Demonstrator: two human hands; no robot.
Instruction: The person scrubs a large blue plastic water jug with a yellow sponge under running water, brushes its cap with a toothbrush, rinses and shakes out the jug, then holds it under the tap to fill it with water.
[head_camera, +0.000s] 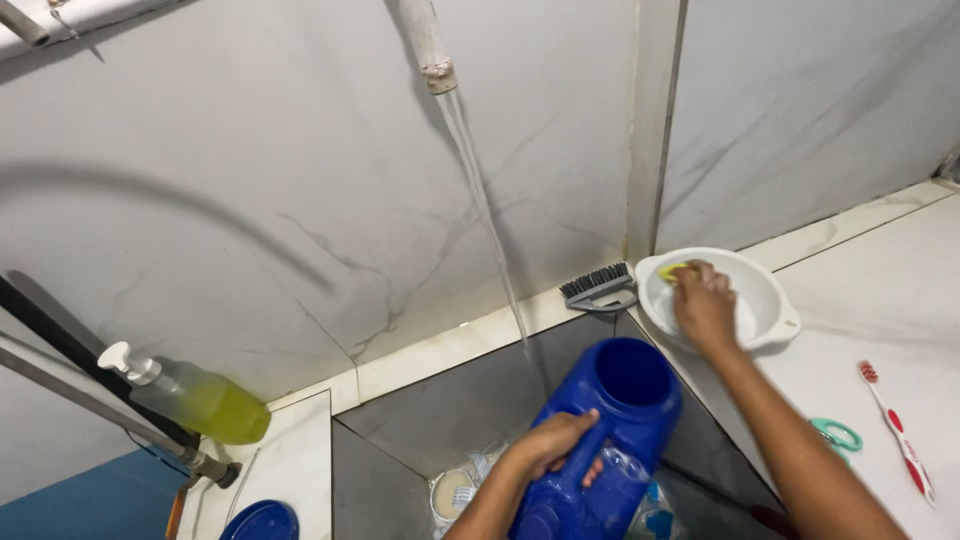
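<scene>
Water (480, 200) falls in a thin stream from the pipe (428, 45) toward the open mouth of the blue plastic jug (610, 430) over the grey sink (450, 410). My left hand (555, 445) is curled tight around the jug's handle. My right hand (703, 300) reaches into the round white bowl (770, 290) on the marble counter (880, 260), fingers bent on a yellow sponge (mostly hidden under them). The jug's base is cut off below.

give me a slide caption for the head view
Left hand grips a blue jug beneath running water; right hand presses a sponge into a white bowl.
</scene>
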